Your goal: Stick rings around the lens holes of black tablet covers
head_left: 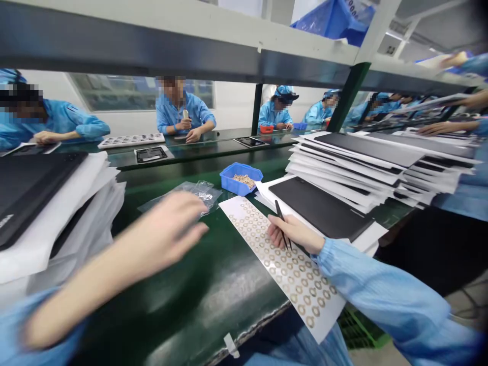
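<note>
- Tweezers [279, 209] sit in the right hand [290, 231], gripped between thumb and fingers, tips pointing down over the sheet; whether they touch it I cannot tell.
- The sheet [324, 325] lies under the right hand, set with rows of tan rings [299, 290], and reaches past the near edge of the desk [171, 315].
- The left hand [175, 223] is blurred, held over the desk with thumb and fingers spread wide, nothing visible in it.
- Clear bags [208, 193] lie just beyond the left hand, partly hidden by it.
- Beyond and between both hands is a blue bin [232, 183] holding small tan bits [244, 179].
- Just beyond the right hand, a black panel [320, 206] lies flat on white paper [375, 236].
- Farther out from the right hand is a tall pile [343, 168] of panels and white layers; another pile [41, 203] is left of the left hand.
- Nearer than both hands, a strip of tape [231, 345] clings to the desk edge.
- Far beyond the left hand, a person [183, 112] in blue sits near a white tray [131, 140].
- A shelf [190, 30] spans above and beyond both hands.
</note>
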### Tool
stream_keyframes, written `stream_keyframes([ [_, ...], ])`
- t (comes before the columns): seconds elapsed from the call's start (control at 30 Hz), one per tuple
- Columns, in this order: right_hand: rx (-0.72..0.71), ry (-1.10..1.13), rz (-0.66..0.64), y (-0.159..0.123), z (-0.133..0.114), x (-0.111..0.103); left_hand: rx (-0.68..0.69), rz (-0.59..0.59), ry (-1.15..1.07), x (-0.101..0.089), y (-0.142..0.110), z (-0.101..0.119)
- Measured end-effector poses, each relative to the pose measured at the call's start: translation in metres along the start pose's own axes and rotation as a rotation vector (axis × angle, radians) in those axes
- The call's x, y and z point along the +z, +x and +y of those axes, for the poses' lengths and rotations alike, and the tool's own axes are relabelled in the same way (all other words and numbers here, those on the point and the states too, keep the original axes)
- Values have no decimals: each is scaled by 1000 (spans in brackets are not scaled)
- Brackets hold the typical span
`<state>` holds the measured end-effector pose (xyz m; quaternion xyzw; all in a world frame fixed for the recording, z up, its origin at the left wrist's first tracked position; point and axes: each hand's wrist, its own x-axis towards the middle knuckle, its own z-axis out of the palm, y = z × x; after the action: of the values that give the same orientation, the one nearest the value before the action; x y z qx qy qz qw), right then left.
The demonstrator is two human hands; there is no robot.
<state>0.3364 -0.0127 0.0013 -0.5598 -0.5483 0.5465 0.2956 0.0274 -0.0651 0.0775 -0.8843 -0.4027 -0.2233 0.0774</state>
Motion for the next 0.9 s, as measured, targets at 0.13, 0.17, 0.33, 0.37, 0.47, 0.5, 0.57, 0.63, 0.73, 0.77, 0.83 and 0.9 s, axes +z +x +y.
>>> stream_keyframes([
  [0.13, -49, -11, 50, 29, -26, 2, 52, -256, -90, 101, 13, 13],
  [0.17, -70, -1, 57, 37, -31, 7, 46, -264, -93, 117, 16, 10],
  [0.33, -201, 14, 89, 75, -40, 49, -4, -232, -109, 138, 16, -4],
  [0.37, -221, -4, 93, 78, -40, 54, -18, -223, -115, 137, 15, -3],
  [0.47, -271, -98, 109, 71, -37, 48, -45, -201, -140, 138, 14, -2],
  [0.5, -286, -143, 118, 63, -37, 38, -46, -193, -152, 140, 13, -2],
  [0.57, -304, -244, 155, 43, -37, 6, -39, -177, -178, 144, 12, -6],
  [0.63, -288, -348, 235, 20, -35, -40, -34, -155, -206, 149, 12, -11],
  [0.73, -203, -476, 488, -11, -22, -117, -19, -97, -225, 149, 22, -4],
  [0.77, -164, -511, 591, -20, -14, -141, -16, -68, -268, 146, 29, 5],
  [0.83, -61, -559, 763, -33, 6, -182, -81, -46, -540, 137, 46, 36],
  [0.9, 44, -573, 847, -40, 28, -208, -303, -135, -1055, 128, 67, 75],
])
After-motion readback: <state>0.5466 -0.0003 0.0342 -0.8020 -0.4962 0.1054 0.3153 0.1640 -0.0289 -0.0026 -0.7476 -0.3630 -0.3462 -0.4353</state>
